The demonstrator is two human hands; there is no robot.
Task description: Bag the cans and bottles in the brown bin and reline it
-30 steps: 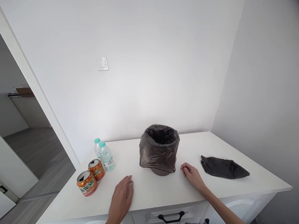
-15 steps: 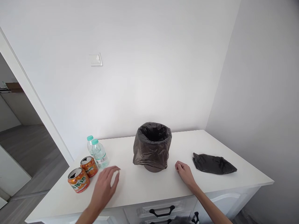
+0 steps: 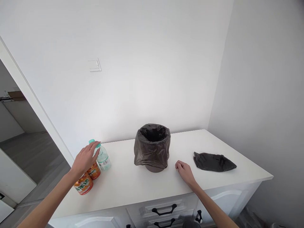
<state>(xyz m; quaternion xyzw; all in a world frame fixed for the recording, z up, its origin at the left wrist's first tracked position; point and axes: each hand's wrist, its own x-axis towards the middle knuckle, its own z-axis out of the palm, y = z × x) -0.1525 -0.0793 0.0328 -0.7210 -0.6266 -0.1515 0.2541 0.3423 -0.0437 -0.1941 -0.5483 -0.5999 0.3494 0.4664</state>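
Note:
My left hand (image 3: pixel 85 158) is over the cans at the cap of the front clear bottle (image 3: pixel 104 160), thumb and fingers apart, gripping nothing that I can make out. Behind it shows the green cap (image 3: pixel 91 141) of a second bottle. Two orange cans, the nearer one (image 3: pixel 84 184) and the farther one (image 3: pixel 94 171), are partly covered by the hand. My right hand (image 3: pixel 184 172) rests on the white tabletop with curled fingers, holding nothing visible. Between the hands stands a bin lined with a black bag (image 3: pixel 152 150), its mouth open upward.
A folded black plastic bag (image 3: pixel 215 162) lies at the right of the white cabinet top (image 3: pixel 133 190). Drawers with black handles (image 3: pixel 164 210) are below the front edge. A wall with a switch (image 3: pixel 95 65) rises behind, and a doorway is at the left.
My left hand has moved left and up, from beside the cans to the front bottle's cap. The view has shifted slightly; my right hand stays on the tabletop.

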